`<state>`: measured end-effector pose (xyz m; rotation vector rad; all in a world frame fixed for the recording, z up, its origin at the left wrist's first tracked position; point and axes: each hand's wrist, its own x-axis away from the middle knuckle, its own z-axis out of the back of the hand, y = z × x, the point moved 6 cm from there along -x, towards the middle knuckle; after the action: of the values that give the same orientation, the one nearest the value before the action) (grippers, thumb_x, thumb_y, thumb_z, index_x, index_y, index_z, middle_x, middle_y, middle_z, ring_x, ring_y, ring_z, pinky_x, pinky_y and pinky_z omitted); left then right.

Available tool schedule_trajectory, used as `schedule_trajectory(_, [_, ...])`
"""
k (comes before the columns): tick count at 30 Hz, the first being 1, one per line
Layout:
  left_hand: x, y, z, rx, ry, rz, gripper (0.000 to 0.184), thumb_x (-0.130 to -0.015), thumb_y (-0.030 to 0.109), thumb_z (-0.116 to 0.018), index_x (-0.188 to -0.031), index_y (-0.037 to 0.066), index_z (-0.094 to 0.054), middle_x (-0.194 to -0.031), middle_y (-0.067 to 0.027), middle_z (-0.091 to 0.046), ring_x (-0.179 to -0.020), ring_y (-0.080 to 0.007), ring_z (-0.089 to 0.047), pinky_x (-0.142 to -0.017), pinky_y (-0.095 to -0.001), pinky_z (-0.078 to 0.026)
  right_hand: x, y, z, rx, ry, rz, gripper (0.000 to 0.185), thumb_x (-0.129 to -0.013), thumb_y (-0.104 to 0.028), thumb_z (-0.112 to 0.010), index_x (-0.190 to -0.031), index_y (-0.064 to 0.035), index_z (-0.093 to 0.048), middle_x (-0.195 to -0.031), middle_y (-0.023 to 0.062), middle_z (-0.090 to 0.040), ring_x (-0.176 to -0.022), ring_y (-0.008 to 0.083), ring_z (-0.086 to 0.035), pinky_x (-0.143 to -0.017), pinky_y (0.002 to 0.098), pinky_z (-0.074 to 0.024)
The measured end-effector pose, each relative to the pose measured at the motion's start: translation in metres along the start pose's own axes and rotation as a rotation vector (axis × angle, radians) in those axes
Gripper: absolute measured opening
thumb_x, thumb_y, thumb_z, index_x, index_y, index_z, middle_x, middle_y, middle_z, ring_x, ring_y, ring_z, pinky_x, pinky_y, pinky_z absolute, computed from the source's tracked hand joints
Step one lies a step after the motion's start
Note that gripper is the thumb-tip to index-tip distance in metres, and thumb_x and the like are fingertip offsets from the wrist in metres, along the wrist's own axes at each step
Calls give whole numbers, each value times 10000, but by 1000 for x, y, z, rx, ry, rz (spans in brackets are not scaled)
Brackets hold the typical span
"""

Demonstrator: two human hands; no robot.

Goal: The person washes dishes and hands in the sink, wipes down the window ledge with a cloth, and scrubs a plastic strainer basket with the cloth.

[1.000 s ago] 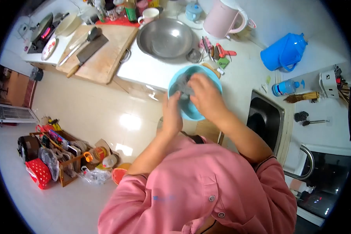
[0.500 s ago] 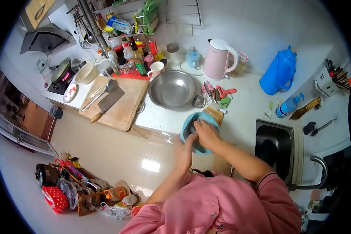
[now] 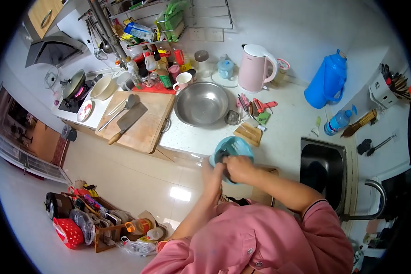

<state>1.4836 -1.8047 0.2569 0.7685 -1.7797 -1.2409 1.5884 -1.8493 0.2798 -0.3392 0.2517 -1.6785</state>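
Observation:
A light blue basin [image 3: 243,146] is held near my body at the counter's front edge. My left hand [image 3: 213,175] grips the basin's left side, thumb over the rim. Inside the basin, my right hand [image 3: 238,168] is closed around something dark [image 3: 222,155] that is too blurred and covered to name. A wooden piece [image 3: 248,134] lies on the counter just behind the basin. Further back stands a wide steel bowl [image 3: 201,104].
A cutting board [image 3: 150,112] with a cleaver [image 3: 132,117] lies at the left. Behind are a pink kettle [image 3: 255,68] and a blue thermos [image 3: 326,80]. The sink [image 3: 323,166] is at the right. Peelers [image 3: 263,106] lie beside the steel bowl.
The view has tilted up from the first frame. Both hands and the basin have moved closer to my body, uncovering more of the wooden piece.

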Motion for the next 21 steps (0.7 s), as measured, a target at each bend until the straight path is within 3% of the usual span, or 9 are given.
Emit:
schedule_trajectory(3, [-1, 7, 3, 14, -41, -128, 495, -812, 117, -529, -1277, -38, -460, -1054, -100, -582, -922, -183, -545, -808, -289, -455, 0, -8, 9, -273, 120, 123, 242, -789, -178, -658, -932, -24, -537, -889, 182, -658, -833, 411, -645, -689, 516, -506])
schedule_trajectory(6, [-1, 10, -6, -16, -103, -161, 537, -834, 90, -499, -1360, 2, -434, -1135, -84, -564, -1023, -172, -508, -902, -290, -412, -18, 17, 14, -73, 222, -205, 248, -819, -156, -625, -1006, -76, -483, -890, 189, -656, -817, 399, -651, -694, 525, -507])
schedule_trajectory(7, [-1, 11, -6, 1, -125, -147, 493, -861, 131, -509, -1336, 7, -462, -1129, -75, -569, -1018, -163, -513, -906, -288, -410, -16, 14, 15, -21, 233, -204, 175, -845, -170, -591, -996, -92, -552, -902, 191, -667, -809, 392, -660, -694, 528, -512])
schedule_trajectory(10, [-1, 7, -1, 57, -97, -52, 455, -905, 202, -528, -1321, 24, -483, -1121, -69, -571, -1015, -158, -511, -897, -287, -414, 0, -8, 5, -39, 8, 55, 173, -857, -204, -572, -963, -79, -629, -907, 193, -678, -818, 388, -667, -698, 525, -516])
schedule_trajectory(12, [-4, -10, 0, 166, -189, 30, 417, -941, 312, -549, -1261, 49, -504, -1115, -46, -558, -1005, -154, -535, -879, -306, -448, 7, -8, 10, -112, -230, 2, 230, -853, -244, -571, -1008, -89, -640, -880, 177, -689, -818, 402, -661, -697, 515, -513])
schedule_trajectory(14, [3, -1, -6, 303, -224, 143, 397, -943, 317, -546, -1237, 53, -505, -1125, -53, -550, -999, -166, -543, -875, -323, -458, 11, 12, 30, -305, 0, 24, 315, -842, -220, -585, -1127, -88, -572, -831, 178, -685, -780, 416, -653, -691, 513, -511])
schedule_trajectory(16, [-4, -2, -3, 301, -246, 133, 363, -927, 248, -524, -1230, 48, -514, -1129, -56, -552, -988, -164, -528, -870, -304, -443, 20, 19, 64, -514, 226, -46, 441, -827, -147, -586, -1260, -124, -502, -954, 188, -675, -851, 411, -639, -718, 497, -515])
schedule_trajectory(19, [3, 7, -7, 195, -285, 4, 445, -856, 131, -498, -1286, 16, -499, -1115, -45, -557, -974, -142, -510, -856, -255, -417, 33, -5, 116, -305, 815, 173, 458, -825, -110, -588, -1277, -170, -544, -1094, 171, -632, -938, 365, -626, -744, 457, -533])
schedule_trajectory(21, [3, 6, -11, 121, -324, 7, 489, -838, 113, -493, -1315, 5, -480, -1095, -51, -563, -950, -145, -513, -835, -255, -423, 24, -22, 107, 27, 560, 280, 449, -824, -138, -601, -1269, -198, -572, -1141, 154, -602, -973, 334, -614, -754, 431, -541])
